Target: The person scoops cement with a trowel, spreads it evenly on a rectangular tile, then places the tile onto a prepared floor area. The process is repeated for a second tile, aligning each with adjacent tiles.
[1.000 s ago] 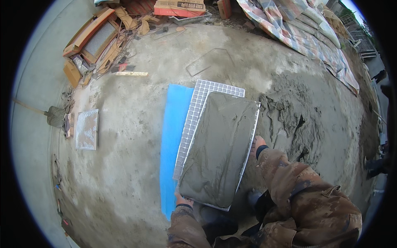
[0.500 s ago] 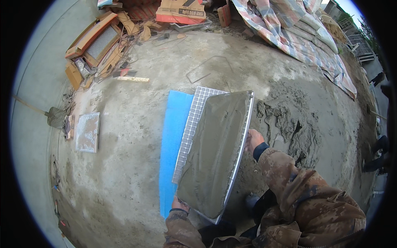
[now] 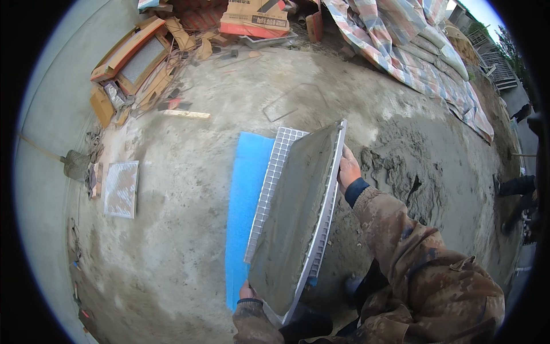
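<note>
A rectangular panel [image 3: 301, 200] with a light rim carries a coat of wet grey mortar on its upper face. It is tilted, its right long edge raised. On that edge, toward the far end, my right hand [image 3: 349, 169] is closed with fingers partly hidden behind the rim. My left hand [image 3: 247, 291] grips the near left corner; its fingers show only in part. Beneath the panel lies a light grey gridded sheet [image 3: 271, 186] with square cells, its left strip exposed and some cells showing at the right. A blue foam sheet [image 3: 245, 200] lies under and left of that.
Wet mortar [image 3: 409, 172] spreads over the ground at right. A smaller flat panel [image 3: 121, 189] lies at left, near a shovel [image 3: 75, 165] against the wall. Cardboard boxes [image 3: 255, 20] and wood scraps stand at the far side. Striped tarpaulin [image 3: 401, 63] covers sacks; a person's legs [image 3: 515, 185] show at right.
The mortar-coated panel has tipped more steeply, its right edge rising, so cells under it now show on the right. My right hand has moved up and farther along the edge.
</note>
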